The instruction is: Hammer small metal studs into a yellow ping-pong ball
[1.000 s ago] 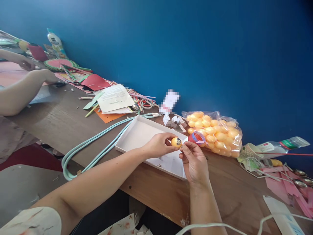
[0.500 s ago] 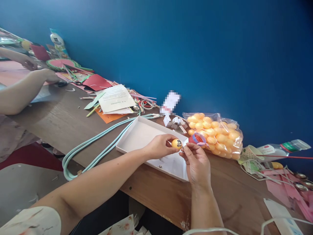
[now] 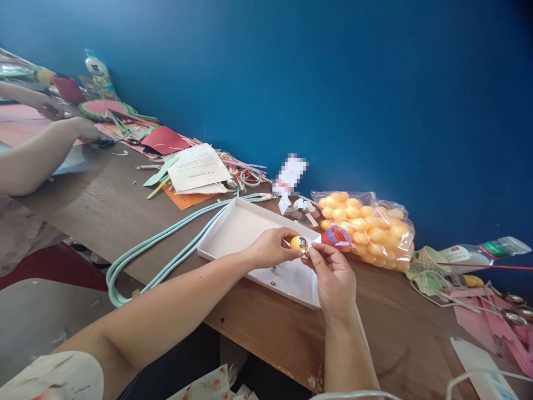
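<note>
Between the thumb and fingers of my left hand (image 3: 272, 247) is a small yellow ball (image 3: 296, 242) with a silvery metal cap on its right side. My right hand (image 3: 336, 278) is pinched close by the cap, its fingertips at the metal end. Whatever lies in that pinch is too small to make out. Both hands are over a shallow white box (image 3: 241, 225), which has a few tiny metal bits on its floor. Just beyond my right fingers lies a roll of tape (image 3: 334, 236), red inside with a bluish rim.
A clear bag of yellow balls (image 3: 370, 228) lies against the blue wall. Pale green cords (image 3: 160, 239) curve left of the box, near papers (image 3: 197, 169) and straws. A co-worker's arms (image 3: 41, 147) rest at far left. A plastic bottle (image 3: 478, 253) lies at right.
The yellow ball has turned slightly in my left fingers, its cap now facing more toward me. My right hand has shifted a little to the left.
</note>
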Available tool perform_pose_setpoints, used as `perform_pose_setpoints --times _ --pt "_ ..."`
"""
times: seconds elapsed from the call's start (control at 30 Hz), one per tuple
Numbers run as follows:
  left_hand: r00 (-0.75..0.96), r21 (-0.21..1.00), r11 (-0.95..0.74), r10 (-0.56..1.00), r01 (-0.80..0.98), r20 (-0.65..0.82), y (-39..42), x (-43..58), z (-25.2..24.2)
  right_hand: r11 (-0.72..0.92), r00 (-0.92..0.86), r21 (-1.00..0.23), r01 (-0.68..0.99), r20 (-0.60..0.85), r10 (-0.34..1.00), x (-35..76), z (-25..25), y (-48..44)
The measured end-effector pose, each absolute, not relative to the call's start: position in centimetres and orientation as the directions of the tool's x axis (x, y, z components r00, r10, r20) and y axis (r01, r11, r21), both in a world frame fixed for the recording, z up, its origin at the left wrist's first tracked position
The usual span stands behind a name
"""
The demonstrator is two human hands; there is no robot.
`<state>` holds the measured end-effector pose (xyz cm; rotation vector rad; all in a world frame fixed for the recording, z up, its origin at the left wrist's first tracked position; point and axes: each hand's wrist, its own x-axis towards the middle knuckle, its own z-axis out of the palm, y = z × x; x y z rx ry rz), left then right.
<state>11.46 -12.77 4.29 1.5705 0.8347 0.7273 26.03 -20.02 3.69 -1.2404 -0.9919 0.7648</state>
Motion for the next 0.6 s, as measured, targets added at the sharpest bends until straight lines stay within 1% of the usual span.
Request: perform_pose_setpoints --times 0.17,0.27,0.37,0.47,0.6 --pt "0.541 0.989 -0.066 0.841 0.134 -0.017 -12.78 11.52 4.12 0.181 0.377 -0.970 0.162 0.231 0.897 25.98 3.74 -20.12" --pt "0.535 0.986 -0.087 0.845 0.144 -0.003 -12.83 11.50 4.22 0.199 0.347 -0.954 0.224 0.268 0.899 25.84 3.67 -20.17" --pt "0.531 0.986 -0.100 0.847 0.133 0.014 -12.88 11.49 4.34 0.180 0.335 -0.942 0.282 0.273 0.902 25.71 3.68 -20.21" --pt "0.533 0.988 -0.091 0.846 0.125 0.010 -12.89 11.51 4.39 0.158 0.340 -0.949 0.274 0.249 0.907 25.73 3.75 -20.21" --pt "0.538 0.992 -0.062 0.843 0.107 -0.005 -12.82 11.50 4.33 0.157 0.318 -0.968 0.197 0.214 0.924 25.99 3.77 -20.14"
